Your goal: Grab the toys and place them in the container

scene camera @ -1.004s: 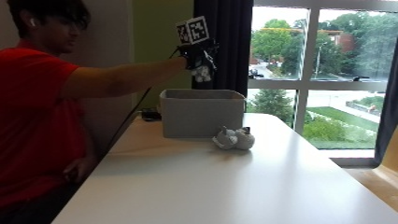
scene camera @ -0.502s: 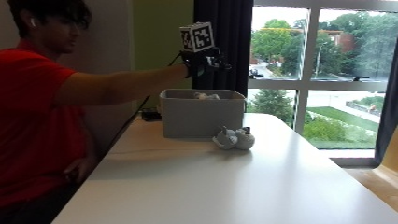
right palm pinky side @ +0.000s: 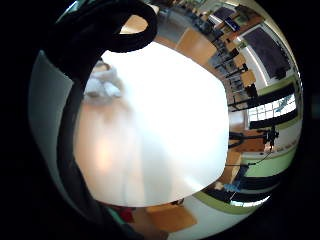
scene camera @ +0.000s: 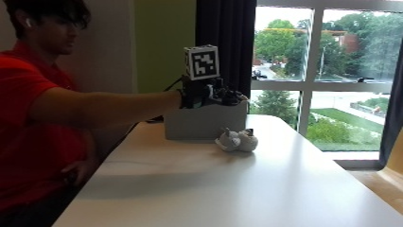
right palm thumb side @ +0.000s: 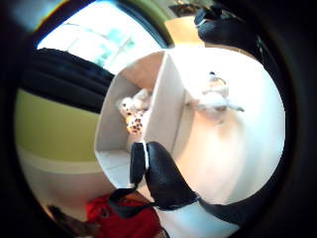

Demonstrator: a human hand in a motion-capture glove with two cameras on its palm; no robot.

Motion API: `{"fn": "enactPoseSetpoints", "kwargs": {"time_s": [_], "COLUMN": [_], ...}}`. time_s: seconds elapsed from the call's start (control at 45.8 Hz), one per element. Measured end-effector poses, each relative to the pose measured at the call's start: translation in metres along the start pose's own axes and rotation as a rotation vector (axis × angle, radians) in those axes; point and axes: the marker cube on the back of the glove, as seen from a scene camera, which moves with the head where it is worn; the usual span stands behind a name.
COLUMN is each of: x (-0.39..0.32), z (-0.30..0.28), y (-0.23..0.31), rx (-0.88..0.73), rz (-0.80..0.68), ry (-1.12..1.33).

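**Gloved hand hovers over box, one plush toy left on table**

A person in a red shirt [scene camera: 28, 118] sits at the left end of a smooth white table [scene camera: 207, 189], right arm stretched level across it. The gloved right hand [scene camera: 211, 94] hangs in the air above the front wall of a gray container [scene camera: 201, 124], a plain, straight-sided rectangular box that stands toward the far end of the table, near a dark curtain [scene camera: 226, 33]. The fingers are relaxed and lightly bent, and they hold nothing. The bare hand [scene camera: 75, 172] rests low at the table's left edge.

Seen from the thumb side of the palm, the container's [right palm thumb side: 163, 119] pale, flat walls open upward, and soft spotted toys [right palm thumb side: 133, 114], white with dark and tan patches, lie together on its floor. A black gloved finger [right palm thumb side: 161, 178] shows at the rim of that view.

Just to the right of the container's front, a small plush toy [scene camera: 237, 140] lies on the tabletop, close to the box, though whether it touches is unclear. It is rounded, fuzzy, gray-white with a dark patch; the thumb-side view [right palm thumb side: 214, 96] shows it sprawled beside the outer wall. The little-finger view catches the same toy [right palm pinky side: 102, 82] on the glossy tabletop [right palm pinky side: 165, 130].

Farther right, large windows [scene camera: 327, 71] show trees and lawn.
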Motion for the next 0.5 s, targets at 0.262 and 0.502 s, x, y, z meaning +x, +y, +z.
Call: {"fn": "enactPoseSetpoints", "kwargs": {"time_s": [0.262,0.502], "x": [0.031,0.017], "z": [0.032,0.073], "y": [0.013,-0.012], "rx": [-0.07,-0.135], "rz": [0.072,0.093], "ry": [0.026,0.069]}}
